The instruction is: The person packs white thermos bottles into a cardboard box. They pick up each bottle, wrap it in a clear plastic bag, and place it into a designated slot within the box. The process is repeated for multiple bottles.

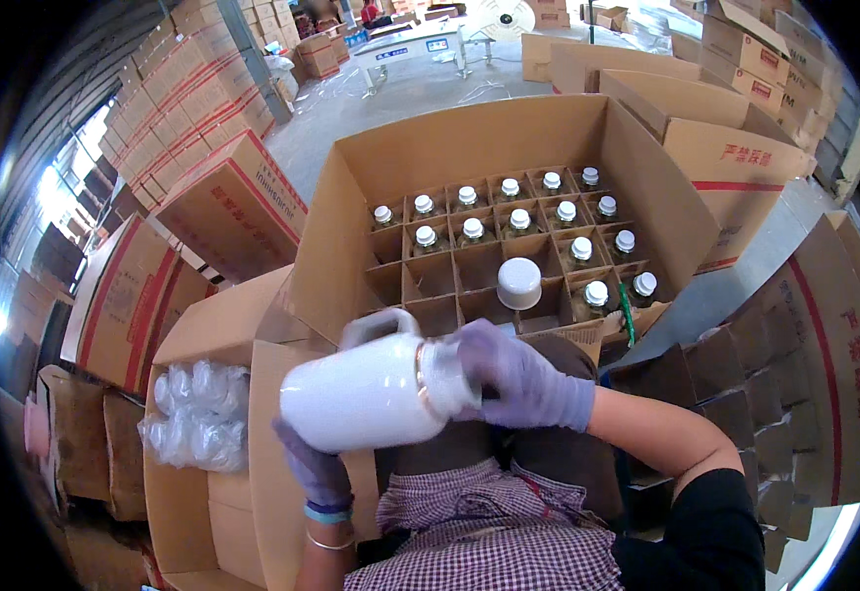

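Observation:
I hold a glossy white jug with a handle and a gold band [356, 394] on its side above my lap, its neck to the right. My left hand [319, 471], in a pale purple glove, is wrapped under the jug's base, its fingers partly hidden. At the neck my right hand [528, 379], gloved the same way, has its fingers curled round the mouth. A large white cap [519, 283] sits over the cardboard dividers [428, 276] of the open carton [469, 133] in front. Several white-capped clear bottles [472, 230] stand in its cells, mostly in the far rows and right side.
A green strip [628, 317] sticks up at the carton's near right. To the left, an open box [223, 512] holds plastic-wrapped items [201, 414]. At the right is another carton with dividers [735, 369]. Stacked cartons [189, 94] and a white table [410, 46] stand farther back.

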Tool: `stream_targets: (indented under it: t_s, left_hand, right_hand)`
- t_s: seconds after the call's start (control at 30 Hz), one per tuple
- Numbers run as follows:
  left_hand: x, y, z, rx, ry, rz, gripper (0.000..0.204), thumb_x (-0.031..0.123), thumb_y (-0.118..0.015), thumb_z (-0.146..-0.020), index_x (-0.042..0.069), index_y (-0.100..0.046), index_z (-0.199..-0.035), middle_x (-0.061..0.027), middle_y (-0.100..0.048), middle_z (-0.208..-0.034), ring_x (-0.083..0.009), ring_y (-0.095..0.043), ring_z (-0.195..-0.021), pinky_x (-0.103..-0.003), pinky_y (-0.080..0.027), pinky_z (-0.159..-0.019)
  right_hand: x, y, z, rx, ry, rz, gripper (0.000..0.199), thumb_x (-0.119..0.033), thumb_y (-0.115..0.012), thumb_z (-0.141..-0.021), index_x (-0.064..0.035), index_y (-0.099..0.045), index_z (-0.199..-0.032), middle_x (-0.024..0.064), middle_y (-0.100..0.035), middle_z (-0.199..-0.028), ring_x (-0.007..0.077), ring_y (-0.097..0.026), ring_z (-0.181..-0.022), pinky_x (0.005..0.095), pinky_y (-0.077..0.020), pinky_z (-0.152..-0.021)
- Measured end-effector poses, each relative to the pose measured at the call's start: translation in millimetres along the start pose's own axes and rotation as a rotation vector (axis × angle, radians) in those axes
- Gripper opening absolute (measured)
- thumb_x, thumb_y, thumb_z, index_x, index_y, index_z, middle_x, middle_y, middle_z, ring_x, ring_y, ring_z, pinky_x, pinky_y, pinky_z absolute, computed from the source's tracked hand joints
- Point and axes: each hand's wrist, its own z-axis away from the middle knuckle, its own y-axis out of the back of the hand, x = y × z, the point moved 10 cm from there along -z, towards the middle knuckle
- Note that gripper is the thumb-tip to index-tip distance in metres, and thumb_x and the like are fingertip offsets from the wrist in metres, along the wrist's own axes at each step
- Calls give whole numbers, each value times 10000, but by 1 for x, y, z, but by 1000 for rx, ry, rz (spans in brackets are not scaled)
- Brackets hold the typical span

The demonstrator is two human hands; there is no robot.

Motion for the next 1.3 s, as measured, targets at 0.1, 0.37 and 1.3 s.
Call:
stream_targets:
  t_s: [0.1, 0.37, 1.3]
  left_hand:
    - [-31, -35, 2, -284, 388, 444, 701, 598, -270, -1055, 24, -561, -1332, -152, -644, -1259, -245, -621, -1139, -407, -490, -989]
    - [17, -49, 18, -200, -52, -110, 581, 479, -288, -1075, 1, -586, -1218, -142, -649, -1144, -226, -620, -1041, -369, -482, -938]
    - [-188, -405, -419, -564, -161, -1388, 719, 527, -722, -787, 54, -587, -1310, -229, -530, -1420, -402, -568, -1257, -448, -502, -1010]
  right_hand:
    - [-62, -3, 10, -98, 434, 369, 829, -237, -854, -747, -114, -403, -1433, 252, -399, -1442, 417, -389, -1391, 492, -361, -1130]
    - [30, -13, 100, 131, -1070, -783, 721, -232, -805, -827, -100, -418, -1421, 178, -517, -1345, 282, -545, -1225, 445, -466, -1028]
    - [115, 82, 149, 724, -592, 163, 727, -438, -770, -841, -194, -322, -1358, 198, -453, -1315, 310, -521, -1196, 497, -450, -992]
